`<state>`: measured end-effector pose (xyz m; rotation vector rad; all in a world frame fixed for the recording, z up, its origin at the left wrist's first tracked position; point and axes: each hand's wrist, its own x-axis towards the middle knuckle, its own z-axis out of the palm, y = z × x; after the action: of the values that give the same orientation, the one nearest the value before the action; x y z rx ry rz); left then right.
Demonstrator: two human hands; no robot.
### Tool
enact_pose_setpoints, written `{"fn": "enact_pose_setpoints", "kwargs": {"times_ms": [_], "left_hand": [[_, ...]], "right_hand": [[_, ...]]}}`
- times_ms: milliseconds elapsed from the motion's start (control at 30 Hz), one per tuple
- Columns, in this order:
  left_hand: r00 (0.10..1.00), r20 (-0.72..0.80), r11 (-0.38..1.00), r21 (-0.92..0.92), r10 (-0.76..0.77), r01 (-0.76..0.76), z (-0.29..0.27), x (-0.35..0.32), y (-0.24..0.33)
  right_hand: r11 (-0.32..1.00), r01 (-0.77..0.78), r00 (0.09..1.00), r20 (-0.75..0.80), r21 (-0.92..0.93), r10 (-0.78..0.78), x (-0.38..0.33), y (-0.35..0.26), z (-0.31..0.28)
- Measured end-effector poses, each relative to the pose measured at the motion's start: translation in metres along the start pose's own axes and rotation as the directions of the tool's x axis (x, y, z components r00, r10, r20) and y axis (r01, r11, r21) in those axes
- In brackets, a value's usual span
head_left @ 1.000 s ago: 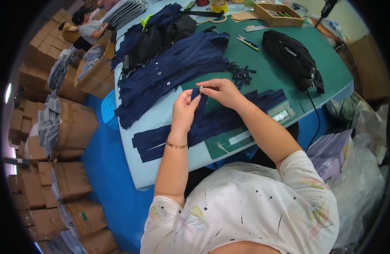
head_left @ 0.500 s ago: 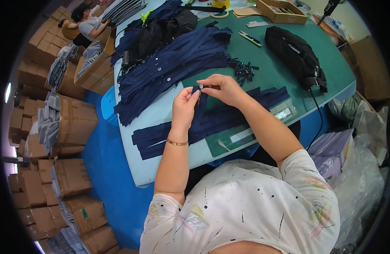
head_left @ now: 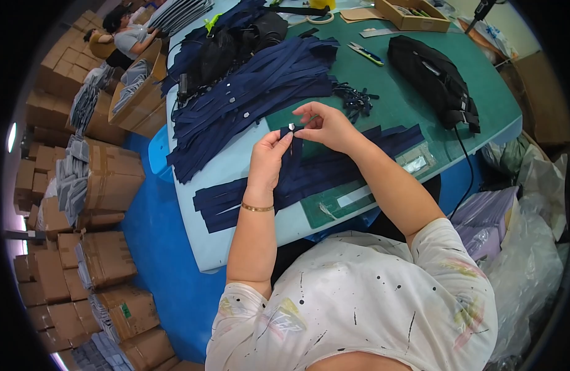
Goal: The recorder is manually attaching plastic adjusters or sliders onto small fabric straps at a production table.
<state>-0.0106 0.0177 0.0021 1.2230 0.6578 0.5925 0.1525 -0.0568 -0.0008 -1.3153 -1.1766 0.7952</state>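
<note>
My left hand [head_left: 268, 157] is closed, thumb against fingers, on the upper end of a navy fabric strip [head_left: 290, 164]. A small shiny metal piece [head_left: 291, 126] shows at that end, just above the thumb; its exact kind is too small to tell. Right beside it is my right hand [head_left: 328, 128], index finger and thumb apart, the thumb tip close to the strip's end. Below both hands lies a row of navy strips [head_left: 223, 201]. A larger heap of navy strips [head_left: 254, 86], with a few small shiny pieces on it, covers the table beyond.
Thread snips [head_left: 366, 54] and a black bag [head_left: 430, 83] lie on the green mat [head_left: 353, 80]. Small dark pieces [head_left: 358, 102] are piled near the heap. A cardboard tray [head_left: 415, 21] stands at the back. Cartons [head_left: 109, 176] line the left; co-workers [head_left: 133, 40] are far left.
My right hand's index finger and thumb have parted and drawn slightly away from the metal piece. My left hand keeps its hold on the strip.
</note>
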Motion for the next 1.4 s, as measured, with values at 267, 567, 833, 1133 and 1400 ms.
{"fn": "enact_pose_setpoints", "kwargs": {"times_ms": [267,567,833,1133,1400], "left_hand": [[0.999,-0.032,0.998,-0.048,0.039,-0.040,-0.001,0.002,-0.003],[0.987,-0.131,0.993,-0.059,0.097,-0.106,0.000,0.010,-0.001],[0.999,-0.003,0.937,-0.348,-0.033,0.030,-0.016,0.015,-0.006],[1.000,-0.003,0.972,-0.236,-0.017,0.016,-0.012,0.010,-0.002],[0.996,-0.040,0.996,-0.023,0.080,-0.081,-0.007,0.005,0.001]], "right_hand": [[0.985,-0.102,0.995,0.005,0.137,0.103,0.002,0.005,0.008],[0.988,-0.110,0.992,-0.049,0.107,0.116,0.001,-0.001,0.015],[0.896,-0.301,0.953,0.062,0.326,0.297,0.002,-0.003,0.012],[0.869,-0.370,0.929,0.136,0.329,0.344,0.003,-0.005,0.007],[0.896,-0.383,0.923,0.126,0.225,0.363,0.002,-0.008,0.006]]}}
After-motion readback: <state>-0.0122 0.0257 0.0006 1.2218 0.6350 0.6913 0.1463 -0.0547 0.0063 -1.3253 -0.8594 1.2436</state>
